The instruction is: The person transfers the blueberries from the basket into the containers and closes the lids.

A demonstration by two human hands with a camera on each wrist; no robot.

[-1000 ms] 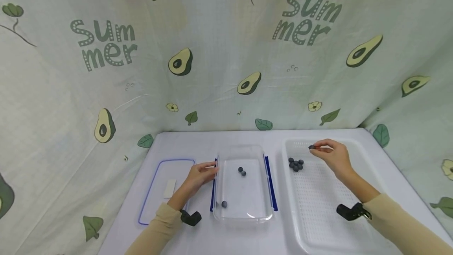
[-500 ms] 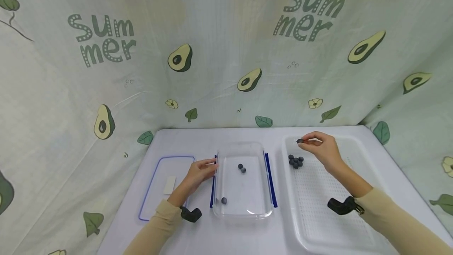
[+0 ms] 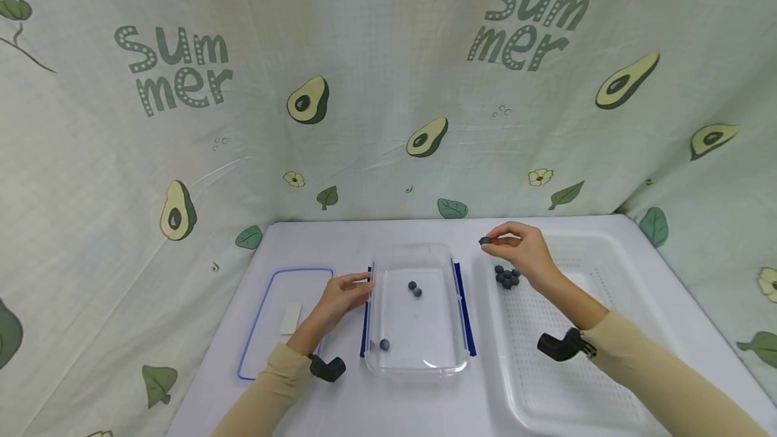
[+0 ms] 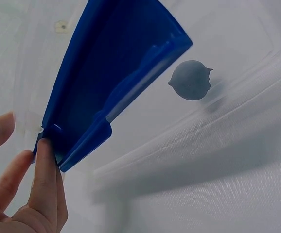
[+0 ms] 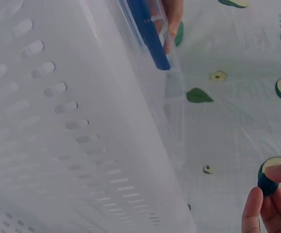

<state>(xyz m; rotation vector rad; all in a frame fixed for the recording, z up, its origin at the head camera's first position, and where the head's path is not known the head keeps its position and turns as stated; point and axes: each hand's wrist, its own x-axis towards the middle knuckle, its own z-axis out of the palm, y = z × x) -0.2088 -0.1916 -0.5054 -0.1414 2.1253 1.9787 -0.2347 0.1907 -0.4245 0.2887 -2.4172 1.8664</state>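
Observation:
My right hand (image 3: 522, 253) pinches a blueberry (image 3: 484, 240) between thumb and fingertips. It is held above the left rim of a white perforated basket (image 3: 555, 356); the right wrist view also shows the blueberry (image 5: 267, 185) in the fingertips. Several blueberries (image 3: 507, 276) cluster at the basket's left side. A clear lidless container (image 3: 419, 363) with blue side latches holds two blueberries (image 3: 415, 288) near its middle and one blueberry (image 3: 385, 344) at the near left. Fairly straight fingers of my left hand (image 3: 340, 299) touch its left side, at the blue latch (image 4: 116, 73) in the left wrist view.
A clear lid (image 3: 267, 322) with a blue seal lies left of the container, a pale rectangular piece (image 3: 291, 319) on it. The basket stands right of the container, a narrow strip of white table (image 3: 482, 396) between them. A printed curtain (image 3: 364, 52) hangs behind.
The right hand has moved left with its blueberry, from over the basket's far part to its left rim. The left hand stays at the container, and the blueberries inside have not moved.

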